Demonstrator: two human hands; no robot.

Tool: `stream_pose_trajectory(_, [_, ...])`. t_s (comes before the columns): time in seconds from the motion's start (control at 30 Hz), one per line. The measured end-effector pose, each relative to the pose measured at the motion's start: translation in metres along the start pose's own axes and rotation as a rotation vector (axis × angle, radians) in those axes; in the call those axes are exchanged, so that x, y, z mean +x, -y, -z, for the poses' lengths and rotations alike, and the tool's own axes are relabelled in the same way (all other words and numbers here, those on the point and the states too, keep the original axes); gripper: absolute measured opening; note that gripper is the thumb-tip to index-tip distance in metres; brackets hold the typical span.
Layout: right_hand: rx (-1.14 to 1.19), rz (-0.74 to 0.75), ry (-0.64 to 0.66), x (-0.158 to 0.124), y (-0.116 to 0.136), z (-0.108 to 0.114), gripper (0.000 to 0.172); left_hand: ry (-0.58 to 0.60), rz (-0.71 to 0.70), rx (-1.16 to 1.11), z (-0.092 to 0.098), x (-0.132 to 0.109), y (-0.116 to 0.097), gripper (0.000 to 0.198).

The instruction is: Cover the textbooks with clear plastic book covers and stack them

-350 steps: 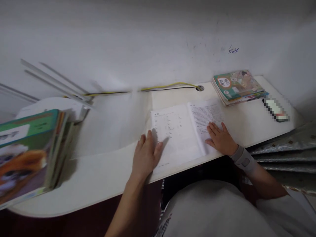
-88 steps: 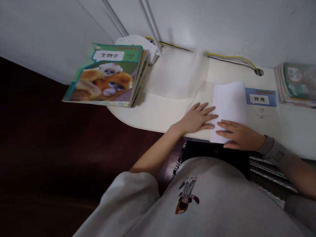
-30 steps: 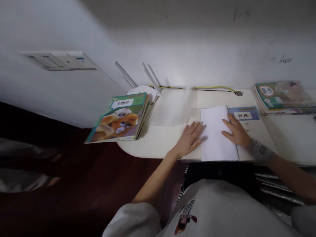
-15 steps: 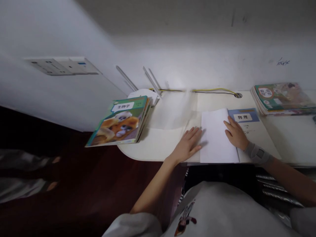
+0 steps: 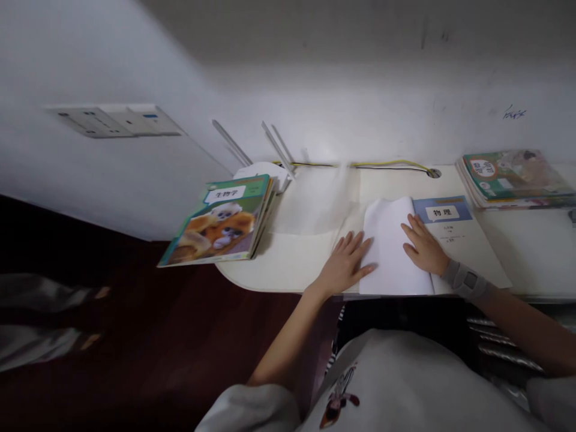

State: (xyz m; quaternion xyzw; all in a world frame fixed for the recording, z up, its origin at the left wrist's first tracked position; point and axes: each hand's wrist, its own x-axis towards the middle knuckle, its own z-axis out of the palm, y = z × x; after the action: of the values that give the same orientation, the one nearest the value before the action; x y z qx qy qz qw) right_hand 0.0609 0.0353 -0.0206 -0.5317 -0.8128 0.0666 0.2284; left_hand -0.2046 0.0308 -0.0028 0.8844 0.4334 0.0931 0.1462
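Observation:
An opened book lies on the white desk in front of me, with a blank white sheet (image 5: 391,258) on its left and a blue-topped title page (image 5: 454,240) on its right. My left hand (image 5: 344,264) rests with fingers spread at the white sheet's left edge. My right hand (image 5: 425,247), wearing a grey wristband, lies with fingers apart across the line between the sheet and the title page. Left of the book, a translucent clear sheet (image 5: 315,201) lies on the desk.
A stack of books with a monkey cover (image 5: 220,225) overhangs the left end of the desk (image 5: 252,279), beside a white router (image 5: 265,171). Another book stack (image 5: 517,177) sits at the back right. Yellow and black cables (image 5: 387,163) run along the wall.
The white sheet has shifted slightly left, and its upper edge now looks wavier. My right hand has moved a little left; my left hand has moved slightly right.

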Motion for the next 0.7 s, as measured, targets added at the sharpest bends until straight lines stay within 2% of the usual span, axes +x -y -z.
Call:
stream_pose_trajectory(0.2, [0.023, 0.13, 0.065, -0.004, -0.001, 0.004, 0.055, 0.017, 0.017, 0.034, 0.001, 0.008, -0.007, 0.073])
stream_pose_trajectory(0.33, [0.0, 0.012, -0.004, -0.005, -0.003, 0.003, 0.055, 0.028, 0.04, 0.076, 0.0, 0.009, -0.007, 0.074])
stream_pose_trajectory(0.43, [-0.024, -0.005, 0.008, -0.004, 0.001, 0.0, 0.058, 0.021, 0.03, 0.083, 0.0, 0.009, -0.014, 0.075])
stream_pose_trajectory(0.57, [0.029, -0.065, -0.036, -0.002, 0.002, -0.003, 0.06, -0.02, -0.016, 0.129, -0.001, 0.014, -0.048, 0.082])
stream_pose_trajectory(0.7, [0.137, -0.08, -0.056, 0.003, -0.016, 0.002, 0.058, 0.022, -0.178, 0.186, -0.011, 0.027, -0.096, 0.089])
